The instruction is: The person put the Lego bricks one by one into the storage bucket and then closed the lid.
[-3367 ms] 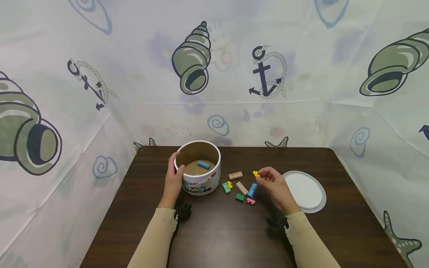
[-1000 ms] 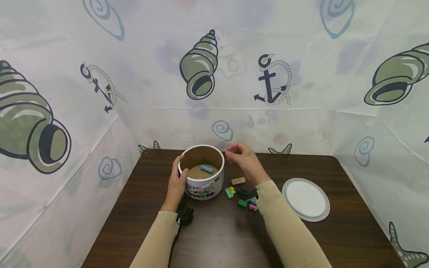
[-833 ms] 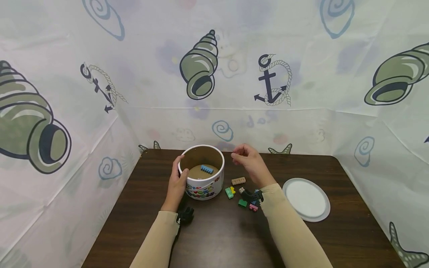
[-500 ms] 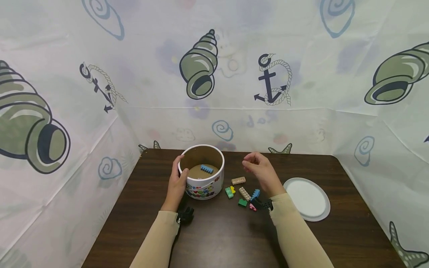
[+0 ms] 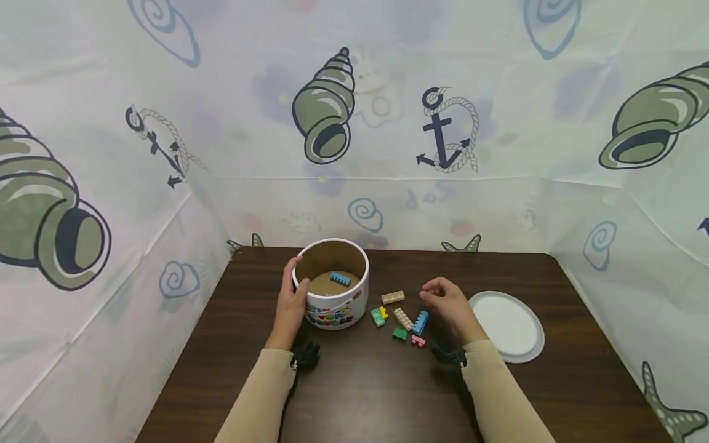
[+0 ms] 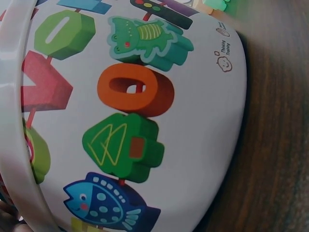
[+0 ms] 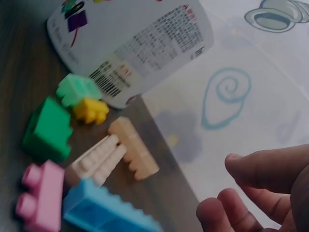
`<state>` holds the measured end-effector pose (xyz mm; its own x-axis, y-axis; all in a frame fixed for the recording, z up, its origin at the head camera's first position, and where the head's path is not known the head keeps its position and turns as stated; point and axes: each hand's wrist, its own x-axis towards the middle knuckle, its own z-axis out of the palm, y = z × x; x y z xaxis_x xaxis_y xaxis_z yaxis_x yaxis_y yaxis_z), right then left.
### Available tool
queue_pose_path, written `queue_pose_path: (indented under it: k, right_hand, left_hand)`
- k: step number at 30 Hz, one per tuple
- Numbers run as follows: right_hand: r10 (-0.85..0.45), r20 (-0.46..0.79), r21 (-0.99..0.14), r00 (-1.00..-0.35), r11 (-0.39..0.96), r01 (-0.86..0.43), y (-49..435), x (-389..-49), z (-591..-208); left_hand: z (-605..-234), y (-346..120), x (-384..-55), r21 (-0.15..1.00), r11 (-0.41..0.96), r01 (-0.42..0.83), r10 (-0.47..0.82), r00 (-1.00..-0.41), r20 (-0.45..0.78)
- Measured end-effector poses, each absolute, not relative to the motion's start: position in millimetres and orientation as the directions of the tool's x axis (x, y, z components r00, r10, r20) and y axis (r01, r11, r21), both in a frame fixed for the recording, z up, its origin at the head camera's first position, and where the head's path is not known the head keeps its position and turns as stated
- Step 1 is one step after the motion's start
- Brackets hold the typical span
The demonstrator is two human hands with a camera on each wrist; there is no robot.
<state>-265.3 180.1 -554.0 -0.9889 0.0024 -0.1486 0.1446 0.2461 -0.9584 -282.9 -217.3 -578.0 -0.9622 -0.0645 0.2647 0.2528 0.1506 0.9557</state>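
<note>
My left hand (image 5: 289, 307) grips the left side of a round white bucket (image 5: 338, 311), its thumb at the rim. Inside the bucket lies a blue toy brick (image 5: 340, 279); part of the floor is hidden by the near wall. The right hand (image 5: 450, 306) hovers just right of several loose bricks, fingers loosely bent, with nothing between thumb and fingertips in the right wrist view. Nearest to it are a blue brick (image 5: 420, 323), a tan brick (image 5: 403, 319) and a pink brick (image 5: 418, 341). Another tan brick (image 5: 392, 297) lies farther back.
Beside the bucket are a light green brick (image 5: 378, 317), a small yellow brick (image 5: 383, 312) and a dark green brick (image 5: 400, 334). A round white lid (image 5: 506, 326) lies at the right. Printed cloth (image 5: 388, 203) stands behind the dark wooden table (image 5: 365, 394).
Earlier the right hand pinched a yellow brick; its fingers now hold nothing. It went to the bucket's right side, then came back right and nearer. The left hand kept its grip.
</note>
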Motion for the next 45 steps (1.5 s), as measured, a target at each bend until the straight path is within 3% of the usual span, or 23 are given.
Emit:
queue_pose_path:
  k: [6, 18, 31, 45]
  right_hand:
    - [0.019, -0.189, -0.931, -0.982, 0.314, 0.186, 185, -260, -576]
    - [0.025, -0.158, -0.952, -0.987, 0.262, 0.159, 182, -248, -602]
    - [-0.034, -0.086, -0.880, -0.996, 0.471, 0.060, 189, -248, -605]
    - [-0.089, -0.082, -0.887, -0.993, 0.461, 0.032, 195, -247, -602]
  left_hand:
    - [-578, -217, -285, 0.956, 0.139, 0.259, -0.063, -0.961, 0.270]
    - [-572, -218, -282, 0.959, 0.161, 0.233, -0.074, -0.966, 0.248]
    - [-577, -217, -281, 0.959, 0.160, 0.234, -0.074, -0.966, 0.248]
    - [-574, -214, -279, 0.954, 0.181, 0.237, -0.097, -0.962, 0.257]
